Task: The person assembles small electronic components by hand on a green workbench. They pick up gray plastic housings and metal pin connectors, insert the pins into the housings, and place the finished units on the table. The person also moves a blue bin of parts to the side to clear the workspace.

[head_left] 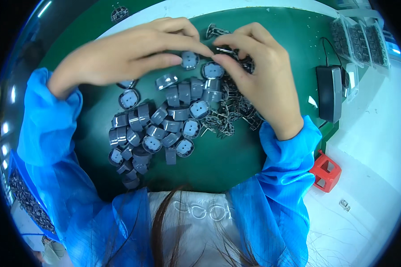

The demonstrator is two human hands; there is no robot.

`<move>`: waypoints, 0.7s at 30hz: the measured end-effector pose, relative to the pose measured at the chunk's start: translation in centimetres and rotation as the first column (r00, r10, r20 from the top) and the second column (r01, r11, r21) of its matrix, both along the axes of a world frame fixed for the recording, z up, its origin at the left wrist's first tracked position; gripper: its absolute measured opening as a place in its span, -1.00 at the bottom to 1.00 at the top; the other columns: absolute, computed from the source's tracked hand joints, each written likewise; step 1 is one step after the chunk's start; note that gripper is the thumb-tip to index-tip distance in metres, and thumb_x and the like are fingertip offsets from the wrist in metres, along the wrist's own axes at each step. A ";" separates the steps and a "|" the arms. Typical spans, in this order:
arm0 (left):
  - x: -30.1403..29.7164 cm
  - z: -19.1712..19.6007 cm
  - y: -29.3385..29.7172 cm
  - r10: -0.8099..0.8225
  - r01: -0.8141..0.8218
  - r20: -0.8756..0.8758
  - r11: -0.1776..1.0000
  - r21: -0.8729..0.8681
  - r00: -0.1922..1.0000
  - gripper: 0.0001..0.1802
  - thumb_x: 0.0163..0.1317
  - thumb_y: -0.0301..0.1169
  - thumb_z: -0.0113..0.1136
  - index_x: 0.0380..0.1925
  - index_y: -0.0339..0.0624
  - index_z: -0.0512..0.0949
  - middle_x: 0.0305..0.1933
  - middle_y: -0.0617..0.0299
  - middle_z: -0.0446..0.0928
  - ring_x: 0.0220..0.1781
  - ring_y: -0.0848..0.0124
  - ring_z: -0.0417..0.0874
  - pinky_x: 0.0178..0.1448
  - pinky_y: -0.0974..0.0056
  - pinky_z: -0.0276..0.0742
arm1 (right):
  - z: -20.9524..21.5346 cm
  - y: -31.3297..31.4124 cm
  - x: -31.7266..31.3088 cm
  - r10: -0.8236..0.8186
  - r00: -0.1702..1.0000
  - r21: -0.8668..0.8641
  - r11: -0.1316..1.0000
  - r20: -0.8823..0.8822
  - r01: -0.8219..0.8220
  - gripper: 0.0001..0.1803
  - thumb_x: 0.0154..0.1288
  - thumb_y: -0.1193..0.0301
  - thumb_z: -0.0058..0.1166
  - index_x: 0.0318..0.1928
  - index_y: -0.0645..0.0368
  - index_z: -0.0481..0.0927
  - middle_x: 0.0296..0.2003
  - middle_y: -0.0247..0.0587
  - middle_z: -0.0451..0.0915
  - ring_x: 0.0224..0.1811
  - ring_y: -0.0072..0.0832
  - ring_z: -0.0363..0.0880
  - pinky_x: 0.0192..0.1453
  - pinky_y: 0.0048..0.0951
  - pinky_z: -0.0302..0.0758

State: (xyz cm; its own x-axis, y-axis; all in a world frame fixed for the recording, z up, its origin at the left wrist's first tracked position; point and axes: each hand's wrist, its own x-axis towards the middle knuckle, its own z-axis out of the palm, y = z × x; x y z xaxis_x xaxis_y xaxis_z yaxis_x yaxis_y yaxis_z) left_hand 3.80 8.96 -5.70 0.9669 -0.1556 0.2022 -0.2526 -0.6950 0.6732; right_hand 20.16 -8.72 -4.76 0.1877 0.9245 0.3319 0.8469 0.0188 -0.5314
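Cool, bright light here; floor [365, 178] at right glows palest. Glints dot the grey caps [166, 82]; sheen runs along blue sleeves [286, 178]. Left hand [124, 55]: slightly blurred. Edges: bowed, corners black.

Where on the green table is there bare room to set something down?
Bare green table shows below the metal parts, between the grey caps and the right sleeve. Another patch, with a white scrap, lies between the right hand and the black box. The middle is crowded with grey caps and metal parts.
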 end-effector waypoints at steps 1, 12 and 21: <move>-0.1 0.2 0.3 0.000 -0.001 -0.067 1.000 -0.020 0.998 -0.69 0.13 -0.55 0.24 -0.07 -0.21 0.55 -0.02 0.16 0.39 -0.01 0.23 0.44 0.04 0.24 0.38 | 0.1 -0.1 0.1 -0.004 0.999 -0.014 1.000 -0.032 0.004 -0.83 0.06 0.53 0.29 -0.27 0.19 0.67 -0.34 -0.13 0.56 -0.42 -0.21 0.60 -0.33 -0.28 0.53; -0.3 0.3 -1.5 0.288 -0.310 -0.116 0.885 -0.347 0.951 -0.66 -0.01 -0.67 0.29 -0.16 -0.28 0.59 -0.11 0.24 0.56 -0.15 0.52 0.59 -0.12 0.42 0.54 | 2.6 -0.5 -0.5 -0.030 0.774 -0.067 0.998 -0.633 -0.017 -0.88 0.27 0.62 0.17 -0.19 0.41 0.58 -0.23 -0.16 0.64 -0.20 -0.57 0.57 -0.05 -0.59 0.49; -0.9 1.7 -2.0 0.127 -0.220 -0.183 0.681 -0.699 0.975 -0.69 0.00 -0.58 0.38 -0.27 -0.26 0.46 0.01 0.06 0.55 -0.19 0.52 0.59 -0.12 0.40 0.55 | 3.0 -0.6 -2.2 0.064 0.834 0.041 0.998 -0.548 -0.050 -0.75 0.12 0.64 0.28 -0.15 0.36 0.61 -0.25 -0.19 0.66 -0.21 -0.53 0.61 -0.09 -0.52 0.51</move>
